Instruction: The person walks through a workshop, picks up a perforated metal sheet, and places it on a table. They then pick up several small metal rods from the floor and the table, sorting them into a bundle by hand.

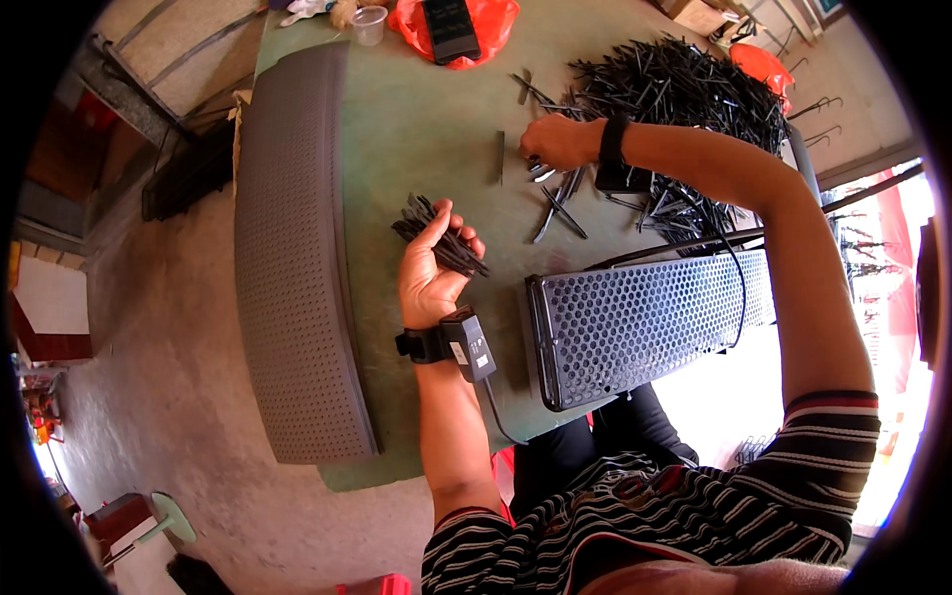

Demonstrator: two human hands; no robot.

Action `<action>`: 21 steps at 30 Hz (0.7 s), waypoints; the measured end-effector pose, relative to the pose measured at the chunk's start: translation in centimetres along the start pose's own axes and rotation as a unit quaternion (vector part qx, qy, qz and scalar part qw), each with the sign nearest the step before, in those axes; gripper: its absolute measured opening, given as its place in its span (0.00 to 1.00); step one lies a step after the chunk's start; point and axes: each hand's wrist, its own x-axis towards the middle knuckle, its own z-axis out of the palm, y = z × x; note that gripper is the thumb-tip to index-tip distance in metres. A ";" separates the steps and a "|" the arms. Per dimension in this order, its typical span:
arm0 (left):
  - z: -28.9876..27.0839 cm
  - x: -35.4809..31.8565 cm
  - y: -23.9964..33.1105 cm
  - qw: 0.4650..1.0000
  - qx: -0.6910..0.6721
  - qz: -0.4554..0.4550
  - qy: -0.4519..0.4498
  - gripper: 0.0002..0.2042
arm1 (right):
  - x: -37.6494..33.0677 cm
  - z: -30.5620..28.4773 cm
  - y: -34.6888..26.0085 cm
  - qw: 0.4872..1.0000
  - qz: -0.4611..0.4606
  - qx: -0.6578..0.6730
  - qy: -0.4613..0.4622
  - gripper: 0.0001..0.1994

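My left hand point(428, 278) is closed around a bundle of thin black strips point(462, 256), whose ends stick out on both sides of the fingers. It hovers over the green tabletop point(426, 129). Farther right, my right hand point(561, 142) is curled down at the table with its fingers pinched together; a small dark and shiny bit shows under the fingertips, too small to name. Loose black strips point(562, 212) lie just below that hand, and a single strip point(501, 157) lies to its left. A large pile of the same strips point(684, 94) covers the far right.
A long grey perforated panel point(297, 248) runs along the table's left edge. A black tray with a honeycomb surface point(645, 322) spans the near right side. At the far edge are a phone point(451, 30) on a red plastic bag point(496, 20) and a clear cup point(369, 26).
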 end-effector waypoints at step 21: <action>0.7 0.0 -0.5 0.996 0.008 -0.005 -0.086 0.15 | 4.0 -8.2 -7.9 0.801 0.122 0.575 -0.115 0.11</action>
